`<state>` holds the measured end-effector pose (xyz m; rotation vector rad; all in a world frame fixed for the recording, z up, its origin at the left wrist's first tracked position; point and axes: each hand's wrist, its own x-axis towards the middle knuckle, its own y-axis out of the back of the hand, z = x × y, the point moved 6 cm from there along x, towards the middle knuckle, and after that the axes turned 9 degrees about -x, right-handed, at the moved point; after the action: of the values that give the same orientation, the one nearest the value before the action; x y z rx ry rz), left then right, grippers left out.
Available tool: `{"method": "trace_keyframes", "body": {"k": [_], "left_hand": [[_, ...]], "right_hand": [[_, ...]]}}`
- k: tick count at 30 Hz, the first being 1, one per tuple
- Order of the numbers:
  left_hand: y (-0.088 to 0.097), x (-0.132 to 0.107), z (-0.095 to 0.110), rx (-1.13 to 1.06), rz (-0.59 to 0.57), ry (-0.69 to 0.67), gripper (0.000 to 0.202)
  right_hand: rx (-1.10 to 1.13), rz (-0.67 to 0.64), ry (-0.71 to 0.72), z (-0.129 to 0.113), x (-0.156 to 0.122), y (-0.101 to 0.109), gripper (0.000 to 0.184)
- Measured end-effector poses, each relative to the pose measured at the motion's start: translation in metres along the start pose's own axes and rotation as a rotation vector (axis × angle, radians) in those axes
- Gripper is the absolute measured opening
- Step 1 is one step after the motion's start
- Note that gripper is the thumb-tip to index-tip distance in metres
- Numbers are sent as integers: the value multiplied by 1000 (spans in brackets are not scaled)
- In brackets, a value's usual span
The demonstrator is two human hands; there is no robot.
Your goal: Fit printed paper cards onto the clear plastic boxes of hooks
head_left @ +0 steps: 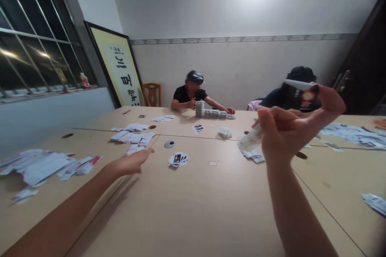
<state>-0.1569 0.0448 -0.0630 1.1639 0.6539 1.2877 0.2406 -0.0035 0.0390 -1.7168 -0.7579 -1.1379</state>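
Head view: dark card raised in the right hand

I have the right hand (286, 134) pinching a dark card (297, 95) above the tabletop (211, 209); whether it also touches the clear bag (251, 139) beside it, I can't tell. My left hand (129, 164) hangs with fingers extended near white papers (135, 137), a small card pile (177, 159) to its right.

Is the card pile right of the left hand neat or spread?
Spread: the card pile has cards at different angles, corners sticking out.
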Motion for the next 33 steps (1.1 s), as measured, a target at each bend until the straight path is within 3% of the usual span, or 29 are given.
{"method": "trace_keyframes", "body": {"k": [3,6,9,12,15,17,21,24,29,33], "left_hand": [[-13,-8,-15,-22,-179,81,42],[-4,-10,-10,-41,-254,102,20],[9,-7,11,-82,-317,99,24],[22,-10,43,-144,-372,124,37],[40,-14,91,-139,-269,-31,37],[45,-14,123,-176,-160,-110,41],[10,-1,173,-354,-160,-198,80],[-19,21,198,-635,-99,-233,78],[-32,52,220,-1065,-32,-338,53],[-30,68,203,-1253,59,-197,44]], "right_hand": [[-1,-18,-30,1,-2,-3,69],[-2,-65,-45,6,-4,-6,66],[34,-181,-145,20,-9,-14,68],[106,-306,-353,39,-19,-25,80],[144,-353,-537,53,-30,-36,89],[166,-294,-608,57,-35,-40,91],[208,-54,-722,60,-44,-41,89],[251,37,-784,59,-52,-42,90],[246,-7,-756,59,-62,-53,81],[177,-48,-593,51,-48,-50,81]]}}
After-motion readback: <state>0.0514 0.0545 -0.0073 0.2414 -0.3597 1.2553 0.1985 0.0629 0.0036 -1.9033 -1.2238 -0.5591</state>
